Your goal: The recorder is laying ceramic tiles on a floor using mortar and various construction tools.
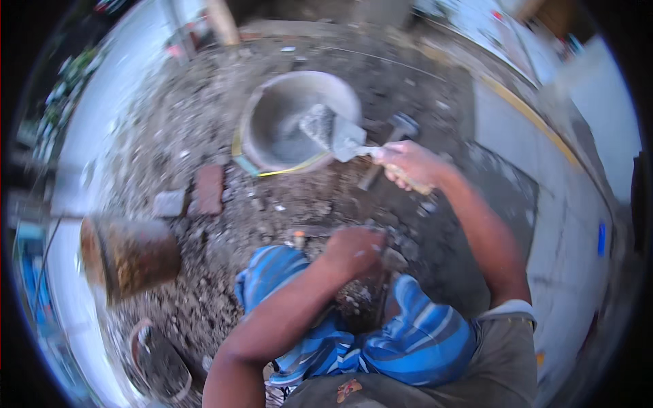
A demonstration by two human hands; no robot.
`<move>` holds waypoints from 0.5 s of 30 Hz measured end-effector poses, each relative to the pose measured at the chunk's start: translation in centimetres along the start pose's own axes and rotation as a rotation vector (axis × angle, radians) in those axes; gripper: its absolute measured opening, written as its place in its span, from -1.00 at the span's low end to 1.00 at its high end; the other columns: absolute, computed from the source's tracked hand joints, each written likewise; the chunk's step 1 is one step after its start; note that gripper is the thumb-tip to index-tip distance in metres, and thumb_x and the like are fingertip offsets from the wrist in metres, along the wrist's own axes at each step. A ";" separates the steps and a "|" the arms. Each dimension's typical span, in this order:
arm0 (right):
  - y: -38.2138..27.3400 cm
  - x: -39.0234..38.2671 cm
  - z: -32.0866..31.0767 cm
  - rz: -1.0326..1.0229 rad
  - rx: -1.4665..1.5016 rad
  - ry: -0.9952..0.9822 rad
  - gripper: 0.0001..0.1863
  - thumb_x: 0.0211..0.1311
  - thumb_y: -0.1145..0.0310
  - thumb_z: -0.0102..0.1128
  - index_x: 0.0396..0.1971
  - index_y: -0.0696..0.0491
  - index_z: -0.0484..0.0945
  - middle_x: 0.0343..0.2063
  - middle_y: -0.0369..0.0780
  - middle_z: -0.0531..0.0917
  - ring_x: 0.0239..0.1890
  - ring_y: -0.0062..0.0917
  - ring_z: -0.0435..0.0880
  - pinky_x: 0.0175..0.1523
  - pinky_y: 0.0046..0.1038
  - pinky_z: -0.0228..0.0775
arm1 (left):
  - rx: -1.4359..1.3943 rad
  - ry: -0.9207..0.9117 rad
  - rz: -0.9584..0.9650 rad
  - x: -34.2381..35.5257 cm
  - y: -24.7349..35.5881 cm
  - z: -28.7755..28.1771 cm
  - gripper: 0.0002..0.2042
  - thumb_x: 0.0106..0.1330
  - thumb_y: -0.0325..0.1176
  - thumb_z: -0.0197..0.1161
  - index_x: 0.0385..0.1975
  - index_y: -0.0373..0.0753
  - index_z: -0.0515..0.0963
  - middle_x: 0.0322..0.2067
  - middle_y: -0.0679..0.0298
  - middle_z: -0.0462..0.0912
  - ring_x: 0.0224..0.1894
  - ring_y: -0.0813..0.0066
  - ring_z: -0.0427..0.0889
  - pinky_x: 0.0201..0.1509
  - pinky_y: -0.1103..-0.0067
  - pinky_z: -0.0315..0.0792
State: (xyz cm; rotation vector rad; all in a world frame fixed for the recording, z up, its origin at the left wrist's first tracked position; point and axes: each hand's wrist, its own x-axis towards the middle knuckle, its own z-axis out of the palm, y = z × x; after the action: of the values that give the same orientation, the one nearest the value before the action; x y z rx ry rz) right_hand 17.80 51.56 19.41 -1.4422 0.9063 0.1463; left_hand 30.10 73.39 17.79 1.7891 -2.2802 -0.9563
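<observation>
My right hand (411,166) is closed round the handle of a trowel (349,139), held over the right rim of a round grey basin (257,126). A heap of grey mortar (318,124) lies on the blade, toward its tip. Inside the basin the bottom looks wet and grey. Low between my knees is my left hand (357,250), its back turned up; its fingers are hidden and blurred. A hammer (403,126) lies on the ground right of the basin, partly behind my right hand and the trowel.
A red brick (209,189) and a pale block (169,202) lie left of centre on rough, rubble-strewn soil. Farther left a dirty bucket (139,258) is tipped over, with a sandal (163,364) below it. Pale paving (568,234) edges the right side.
</observation>
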 end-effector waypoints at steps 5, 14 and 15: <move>12.8 -10.7 1.0 -0.026 0.191 0.337 -0.61 0.59 -0.02 0.06 -0.05 0.05 0.54 -0.49 -0.37 0.53 -0.58 -0.71 0.45 -0.47 -0.52 0.36 | 0.047 -0.203 0.050 0.7 3.4 -1.0 -0.32 0.25 -0.01 0.43 0.33 -0.17 0.46 0.06 -0.08 0.67 0.06 -0.13 0.68 0.12 0.15 0.59; 30.4 -22.1 -3.7 0.262 0.471 0.787 -0.55 0.56 -0.03 0.11 0.05 0.09 0.57 -0.53 -0.34 0.53 -0.67 -0.69 0.45 -0.61 -0.49 0.32 | -0.040 -0.212 -0.070 2.1 2.9 -1.5 -0.25 0.30 0.04 0.43 0.42 -0.20 0.37 0.20 -0.08 0.62 0.20 -0.12 0.63 0.24 0.21 0.54; 31.5 -22.7 -4.5 0.270 0.471 0.851 -0.56 0.56 -0.02 0.10 0.02 0.09 0.57 -0.54 -0.34 0.53 -0.67 -0.68 0.45 -0.61 -0.49 0.33 | -0.066 -0.229 -0.119 2.3 2.7 -1.3 -0.27 0.30 0.03 0.44 0.39 -0.20 0.41 0.17 -0.09 0.64 0.19 -0.12 0.63 0.24 0.20 0.53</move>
State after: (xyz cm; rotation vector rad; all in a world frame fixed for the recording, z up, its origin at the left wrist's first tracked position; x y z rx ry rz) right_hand -18.15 62.89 9.03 -0.9087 1.6940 -0.4938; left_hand 27.67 71.04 19.57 1.8950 -2.2560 -1.3038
